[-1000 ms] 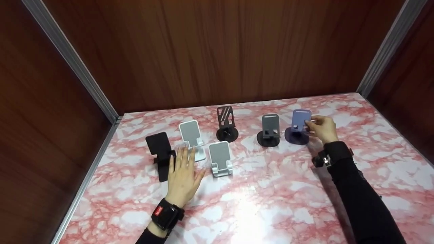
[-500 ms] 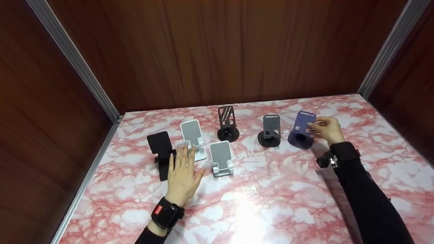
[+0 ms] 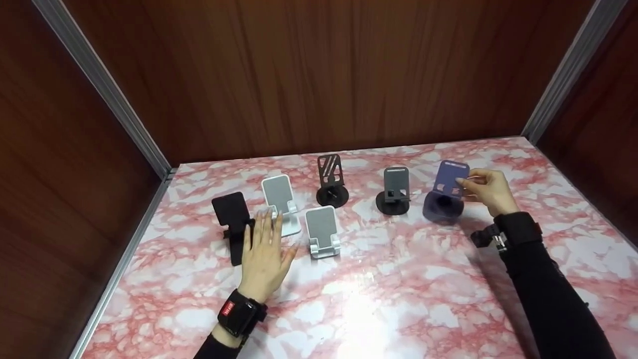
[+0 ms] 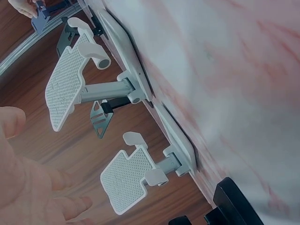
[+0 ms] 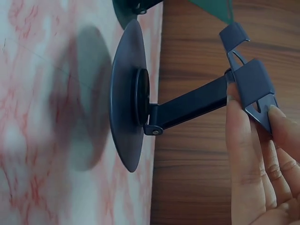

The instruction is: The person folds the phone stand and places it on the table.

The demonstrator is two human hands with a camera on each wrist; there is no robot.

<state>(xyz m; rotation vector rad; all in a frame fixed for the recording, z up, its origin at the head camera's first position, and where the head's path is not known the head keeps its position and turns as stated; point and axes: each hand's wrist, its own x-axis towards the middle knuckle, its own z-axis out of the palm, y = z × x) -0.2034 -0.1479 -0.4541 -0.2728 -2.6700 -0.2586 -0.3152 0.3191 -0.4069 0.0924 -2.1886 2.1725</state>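
Note:
My right hand [image 3: 491, 192] pinches the right edge of a purple phone stand [image 3: 451, 179] between thumb and fingers. In the right wrist view, the stand's round base [image 5: 127, 98] hangs clear of the table, its shadow apart from it. My left hand [image 3: 264, 262] is held out flat with straight fingers, holding nothing. Near its fingertips are a black phone stand [image 3: 232, 212] and a white phone stand [image 3: 278, 192], whose base the fingers partly cover. Another white phone stand [image 3: 321, 227] stands right of that hand. From the head view I cannot tell whether the fingers touch any stand.
A dark grey phone stand [image 3: 396, 182] on a round base stands left of the purple one. Farther back is a black phone stand with slanted cutouts [image 3: 330, 172]. Wood-grain panels [image 3: 319, 75] enclose the red-and-white marbled table [image 3: 389, 299] at the back and sides.
My right hand has shifted the purple phone stand to the right and a little nearer, raising it and tilting it. My left hand has stayed nearly in place.

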